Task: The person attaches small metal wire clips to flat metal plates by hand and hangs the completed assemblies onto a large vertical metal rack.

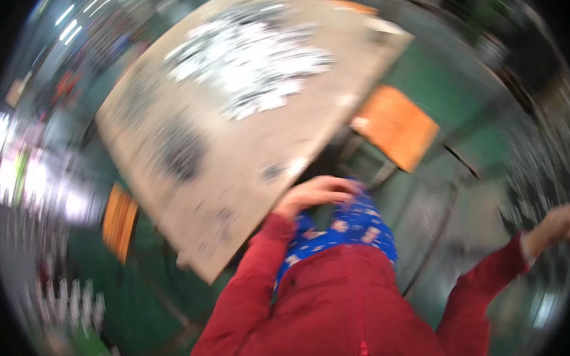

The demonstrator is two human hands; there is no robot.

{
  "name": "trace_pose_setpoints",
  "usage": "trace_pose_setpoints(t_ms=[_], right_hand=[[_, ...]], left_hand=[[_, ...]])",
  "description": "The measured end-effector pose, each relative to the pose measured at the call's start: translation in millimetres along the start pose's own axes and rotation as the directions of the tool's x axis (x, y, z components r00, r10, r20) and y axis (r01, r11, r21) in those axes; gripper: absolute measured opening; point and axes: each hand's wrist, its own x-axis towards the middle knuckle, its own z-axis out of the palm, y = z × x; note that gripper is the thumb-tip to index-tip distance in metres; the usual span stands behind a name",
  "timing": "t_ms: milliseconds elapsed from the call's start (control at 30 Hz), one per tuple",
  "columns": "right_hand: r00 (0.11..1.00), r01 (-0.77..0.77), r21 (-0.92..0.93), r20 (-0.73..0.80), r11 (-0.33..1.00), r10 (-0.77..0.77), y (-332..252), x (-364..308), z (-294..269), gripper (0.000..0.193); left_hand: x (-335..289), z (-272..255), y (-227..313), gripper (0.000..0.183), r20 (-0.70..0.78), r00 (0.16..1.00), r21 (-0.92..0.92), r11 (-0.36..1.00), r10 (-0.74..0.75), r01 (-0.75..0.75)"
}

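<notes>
The picture is heavily motion-blurred and tilted. My left hand (316,191) rests near the edge of a wooden table (235,149), just above my knee in blue patterned trousers (350,230); its fingers look curled, with nothing visible in them. My right hand (553,227) is stretched out to the far right at the frame's rim, too blurred to read. Both arms wear red sleeves. A heap of small white and dark pieces (252,57) lies on the table's far part.
An orange stool seat (397,126) stands beside the table on a green floor (445,77). Another orange seat (119,221) shows at the table's left. Dark patches (180,150) mark the tabletop. Blurred bright shelves fill the left rim.
</notes>
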Motion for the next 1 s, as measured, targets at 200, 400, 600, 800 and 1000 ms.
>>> trace_pose_setpoints(t_ms=[200,400,600,800,1000], right_hand=[[0.361,-0.845,0.271,0.925,0.461,0.117,-200.8,-262.5,160.9,0.024],[0.207,-0.947,0.264,0.937,0.181,-0.282,-303.9,-271.8,176.7,0.019],[-0.053,-0.79,0.278,0.857,0.546,-0.513,-284.5,-357.3,237.2,0.018],[-0.211,-0.468,0.367,0.837,0.804,-0.505,-288.7,-466.6,256.1,0.034],[-0.176,-0.235,0.576,0.767,0.783,-0.617,-327.8,-494.8,258.3,0.043]], left_hand=[[-91.7,-2.3,-13.3,0.024,-0.686,0.712,0.288,0.954,0.148,0.08],[-176.8,-60.8,-23.9,0.023,-0.97,-0.045,0.192,0.862,0.241,0.47],[-173.0,-131.0,-42.7,0.021,-0.836,-0.12,0.177,0.469,0.536,0.865],[-157.9,-145.9,-67.2,0.01,-0.808,-0.172,0.108,0.429,0.564,0.897],[-165.4,-109.4,-32.6,0.01,-0.803,-0.138,0.338,0.633,0.58,0.696]])
